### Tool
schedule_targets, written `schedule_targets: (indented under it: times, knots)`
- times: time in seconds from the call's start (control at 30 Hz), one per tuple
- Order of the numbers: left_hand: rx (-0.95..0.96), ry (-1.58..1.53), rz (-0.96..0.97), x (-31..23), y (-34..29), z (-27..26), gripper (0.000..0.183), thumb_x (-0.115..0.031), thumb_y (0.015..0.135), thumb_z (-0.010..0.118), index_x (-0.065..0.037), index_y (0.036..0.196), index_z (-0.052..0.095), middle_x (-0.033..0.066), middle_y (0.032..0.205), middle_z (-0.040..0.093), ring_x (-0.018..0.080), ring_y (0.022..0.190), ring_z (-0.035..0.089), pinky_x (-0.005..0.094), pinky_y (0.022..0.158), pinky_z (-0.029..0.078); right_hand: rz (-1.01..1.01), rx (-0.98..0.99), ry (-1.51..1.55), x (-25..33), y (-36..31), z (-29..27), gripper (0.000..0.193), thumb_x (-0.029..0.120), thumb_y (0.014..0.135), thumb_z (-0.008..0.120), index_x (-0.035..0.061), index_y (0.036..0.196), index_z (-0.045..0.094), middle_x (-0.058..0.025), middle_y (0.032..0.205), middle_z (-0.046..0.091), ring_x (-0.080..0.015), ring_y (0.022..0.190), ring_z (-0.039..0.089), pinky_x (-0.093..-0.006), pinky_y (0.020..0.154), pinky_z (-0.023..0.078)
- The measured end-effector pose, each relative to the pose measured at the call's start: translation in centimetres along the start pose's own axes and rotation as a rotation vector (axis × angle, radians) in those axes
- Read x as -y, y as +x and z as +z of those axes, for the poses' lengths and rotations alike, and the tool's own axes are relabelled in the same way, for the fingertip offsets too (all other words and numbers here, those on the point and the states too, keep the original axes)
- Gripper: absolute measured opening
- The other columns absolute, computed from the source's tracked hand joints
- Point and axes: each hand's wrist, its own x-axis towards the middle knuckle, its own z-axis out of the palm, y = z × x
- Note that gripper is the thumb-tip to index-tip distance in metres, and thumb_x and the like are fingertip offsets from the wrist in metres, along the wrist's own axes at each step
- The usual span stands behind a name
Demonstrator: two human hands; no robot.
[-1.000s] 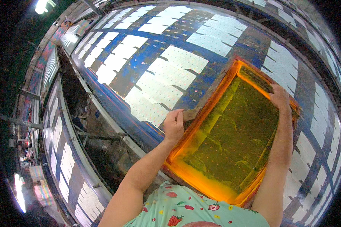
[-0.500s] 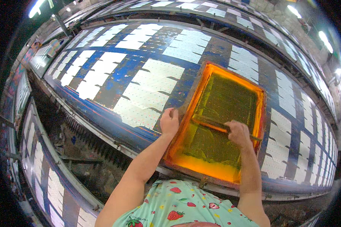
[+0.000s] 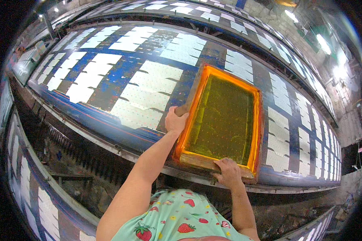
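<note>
A screen printing frame (image 3: 259, 120) with orange-stained sides and dark olive mesh (image 3: 225, 116) lies over the long table in front of me. Faint dots show through its mesh. My left hand (image 3: 175, 120) is closed on the frame's left side, about halfway along. At the near end, my right hand (image 3: 228, 172) is closed over a tan wooden bar (image 3: 197, 159), which looks like the frame's near side. The squeegee cannot be made out separately; it may lie against that end. White printed sheets (image 3: 149, 90) lie left of the frame, and more sheets (image 3: 276, 136) lie right of it.
The table (image 3: 108, 86) has a worn blue and dark surface with rows of sheets. A metal rail (image 3: 104, 146) runs along its near edge. Another sheet-covered table (image 3: 48, 205) stands at lower left, across a dark gap. More tables stretch away behind, under bright lamps (image 3: 323, 44).
My left hand has gone from beside the frame to gripping its side. The right hand has moved from the squeegee at mid-mesh to the near end. The orange ink pool no longer shows.
</note>
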Motion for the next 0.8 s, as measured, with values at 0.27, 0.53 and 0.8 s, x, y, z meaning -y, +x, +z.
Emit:
schedule_targets:
  times: [0.27,0.53,0.8]
  knots:
    - [-0.082,0.04,0.087,0.3,-0.3,0.7,0.066,-0.042,0.079,0.097,-0.009,0.13,0.071,0.0172,0.12,0.08,0.0363,0.112,0.077,0.047,0.097,0.06,-0.185,-0.041,0.133,-3.8,-3.1,0.4,0.055,0.048,0.092,0.084,0.0075,0.129,0.077,-0.015,0.129,0.075,-0.0389,0.122,0.068,-0.0521,0.106,0.056]
    - [-0.121,0.174,0.108,1.2,0.6,1.5,0.072,-0.043,0.079,0.098,-0.003,0.132,0.069,0.0186,0.125,0.078,0.036,0.115,0.075,0.0459,0.101,0.059,0.175,-0.446,0.317,-19.6,-11.8,0.4,0.036,0.014,0.092,0.084,0.0075,0.126,0.078,-0.0167,0.124,0.077,-0.0384,0.12,0.07,-0.05,0.108,0.055]
    - [-0.167,0.167,0.147,-0.1,-0.1,1.7,0.063,-0.036,0.078,0.101,0.0,0.119,0.068,0.0132,0.106,0.075,0.0275,0.097,0.072,0.0397,0.091,0.058,0.771,-0.279,0.883,-25.5,-14.8,3.8,0.034,0.013,0.103,0.075,-0.004,0.133,0.075,-0.0088,0.109,0.077,-0.0161,0.099,0.069,-0.034,0.091,0.056]
